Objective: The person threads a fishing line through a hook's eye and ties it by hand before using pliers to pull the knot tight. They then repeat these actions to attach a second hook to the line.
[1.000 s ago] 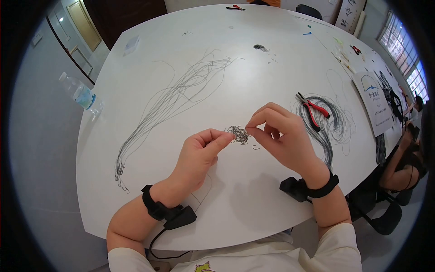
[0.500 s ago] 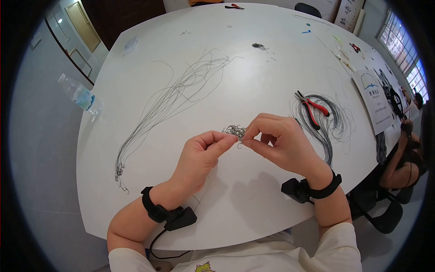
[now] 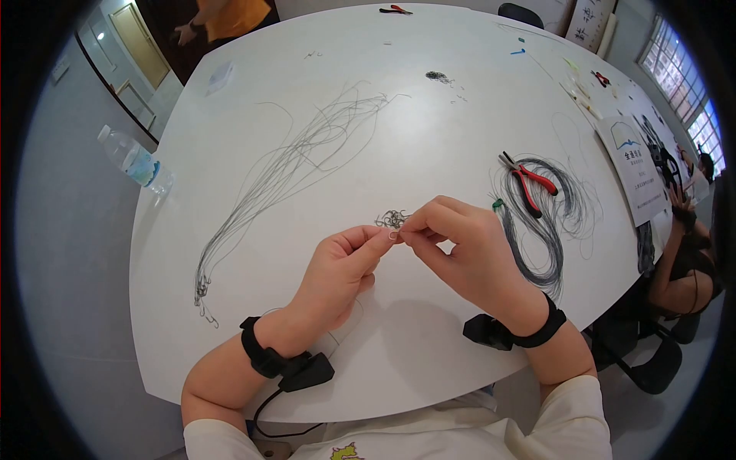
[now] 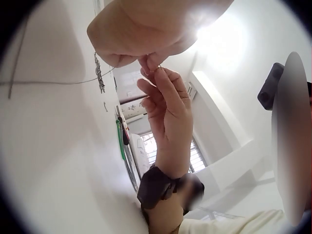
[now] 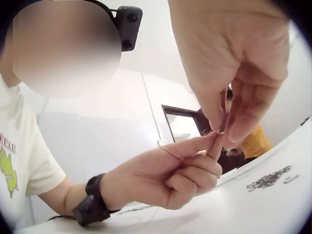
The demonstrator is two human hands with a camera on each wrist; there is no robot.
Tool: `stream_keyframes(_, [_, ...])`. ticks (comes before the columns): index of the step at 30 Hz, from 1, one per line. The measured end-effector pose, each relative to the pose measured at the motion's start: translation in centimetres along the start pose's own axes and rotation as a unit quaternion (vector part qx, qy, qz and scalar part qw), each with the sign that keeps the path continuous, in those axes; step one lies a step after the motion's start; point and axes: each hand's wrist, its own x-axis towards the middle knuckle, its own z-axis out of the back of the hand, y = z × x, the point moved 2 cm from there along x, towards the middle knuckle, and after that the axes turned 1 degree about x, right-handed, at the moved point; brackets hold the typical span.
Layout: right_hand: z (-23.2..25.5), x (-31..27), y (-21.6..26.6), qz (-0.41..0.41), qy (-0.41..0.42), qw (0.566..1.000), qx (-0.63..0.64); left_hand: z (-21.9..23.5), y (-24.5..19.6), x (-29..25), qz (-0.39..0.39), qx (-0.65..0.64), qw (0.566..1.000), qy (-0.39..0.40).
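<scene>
My left hand (image 3: 341,268) and right hand (image 3: 464,239) meet fingertip to fingertip just in front of a small pile of metal hooks (image 3: 391,218). A single hook (image 3: 392,235) shows between the pinching fingertips. In the left wrist view, a thin line (image 4: 58,83) runs from under my left hand (image 4: 146,29), while my right hand (image 4: 170,112) pinches something tiny. The right wrist view has the hook pile (image 5: 268,180) on the table beyond the touching fingertips; which fingers bear the hook is hard to tell there.
A bundle of lines with hooks (image 3: 202,288) lies to the left, near a water bottle (image 3: 138,162). Red-handled pliers (image 3: 527,186) rest on coiled lines (image 3: 553,261) at right. Farther off are another dark pile (image 3: 438,77), a paper sheet (image 3: 633,169) and a person in orange (image 3: 238,17).
My right hand has moved left from beside the pile to my left fingertips. The loose hook right of the pile is gone from there. A person in orange has appeared at upper left.
</scene>
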Motion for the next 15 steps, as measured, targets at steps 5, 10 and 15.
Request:
stream_keyframes(5, [0.04,-0.20,0.18,0.060,-0.012,0.994,-0.089,0.05,-0.34,-0.18,0.010,-0.047,0.999,0.023])
stream_keyframes(10, [0.18,-0.30,0.04,0.115,0.006,0.980,-0.160,-0.22,-0.26,-0.11,-0.008,0.021,1.000,-0.018])
stream_keyframes(15, [0.59,-0.02,-0.38,0.050,-0.022,0.997,-0.060,0.02,-0.34,-0.18,-0.042,0.024,0.999,-0.006])
